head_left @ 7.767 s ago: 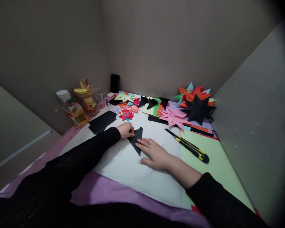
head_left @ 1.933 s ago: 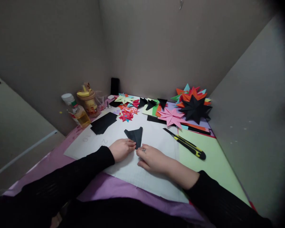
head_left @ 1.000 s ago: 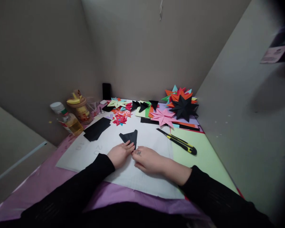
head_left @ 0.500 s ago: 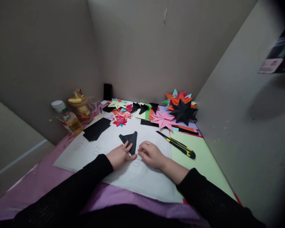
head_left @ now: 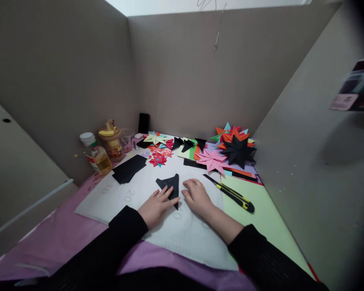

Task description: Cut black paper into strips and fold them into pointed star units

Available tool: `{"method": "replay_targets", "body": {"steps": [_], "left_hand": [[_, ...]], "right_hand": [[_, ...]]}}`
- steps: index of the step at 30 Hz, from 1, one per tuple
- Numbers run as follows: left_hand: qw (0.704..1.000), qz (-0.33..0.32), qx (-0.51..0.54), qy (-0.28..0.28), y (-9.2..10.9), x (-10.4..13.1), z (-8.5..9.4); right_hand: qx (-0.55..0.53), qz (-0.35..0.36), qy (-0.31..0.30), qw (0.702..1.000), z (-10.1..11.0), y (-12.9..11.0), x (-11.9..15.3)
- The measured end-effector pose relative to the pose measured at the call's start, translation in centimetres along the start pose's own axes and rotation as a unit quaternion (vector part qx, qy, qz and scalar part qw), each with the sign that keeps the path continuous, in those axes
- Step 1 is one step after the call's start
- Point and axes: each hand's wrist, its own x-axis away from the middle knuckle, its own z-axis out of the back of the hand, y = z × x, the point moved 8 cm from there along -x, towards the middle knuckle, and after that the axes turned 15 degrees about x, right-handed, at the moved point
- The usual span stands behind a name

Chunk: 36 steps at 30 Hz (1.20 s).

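Note:
A folded piece of black paper (head_left: 172,184) lies on the white sheet (head_left: 157,232), its lower end narrowing to a point. My left hand (head_left: 157,205) rests over its lower part with fingers spread, pressing it flat. Just right of the paper, my right hand (head_left: 197,197) hovers or rests near the sheet, fingers loosely curved and apart, touching nothing I can make out. Beyond my right hand, a black and yellow utility knife (head_left: 234,196) lies on pale green paper.
Black paper sheets (head_left: 130,168) lie to the left. Behind are small folded black pieces (head_left: 188,144), a pink paper star (head_left: 212,161), a large black star (head_left: 238,151) and red stars (head_left: 158,159). A bottle (head_left: 100,158) and a brown cup (head_left: 112,143) stand at the left.
The view has tipped upward, showing more wall. My right hand has eased slightly away from the black paper, its fingers looser. My left hand stays on the paper, fingers spread a little wider.

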Motion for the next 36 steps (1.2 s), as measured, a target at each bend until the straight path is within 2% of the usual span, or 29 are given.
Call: {"method": "replay_targets", "body": {"steps": [2,4,9,13,17,21,23,25,27,28,29,32,36], "left_hand": [[0.997,-0.007,0.007,0.076,0.2,0.2,1.2],[0.991,-0.025,0.021,0.126,0.5,0.4,2.2],[0.984,-0.064,0.076,0.146,1.0,0.4,2.5],[0.98,-0.047,0.099,0.168,0.2,0.6,2.3],[0.973,-0.018,0.132,0.191,-0.7,0.7,2.7],[0.961,0.02,0.155,0.229,-1.2,0.9,3.6],[0.933,0.073,0.198,0.291,-2.0,1.1,4.4],[0.87,0.146,0.316,0.35,-3.6,1.0,4.5],[0.793,0.189,0.468,0.341,-4.6,-0.4,3.3],[0.77,0.19,0.524,0.311,-4.5,-1.6,2.7],[0.759,0.182,0.561,0.275,-4.1,-2.9,2.3],[0.763,0.158,0.587,0.219,-3.4,-5.9,1.8],[0.778,0.137,0.563,0.241,-3.6,-6.9,2.0]], "right_hand": [[-0.027,-0.008,0.002,1.0,0.1,-0.1,0.4],[-0.056,-0.001,-0.012,0.998,-0.3,-0.6,0.6],[-0.166,0.026,-0.055,0.984,-1.5,-1.6,0.4],[-0.32,0.017,-0.095,0.943,-2.7,-1.7,0.4],[-0.333,-0.061,-0.088,0.937,-3.7,-1.4,0.6],[-0.365,-0.059,-0.086,0.925,-3.9,-2.3,0.5],[-0.363,-0.063,-0.07,0.927,-3.4,-2.0,0.3],[-0.356,-0.078,-0.031,0.931,-2.4,-1.2,0.0],[-0.337,-0.079,0.02,0.938,-0.8,-0.4,-0.2],[-0.324,-0.073,0.044,0.942,0.0,-0.2,-0.3],[-0.311,-0.064,0.065,0.946,0.7,-0.2,-0.3],[-0.281,-0.048,0.116,0.951,2.1,-0.1,0.0],[-0.196,-0.011,0.179,0.964,3.2,0.0,0.6]]}}
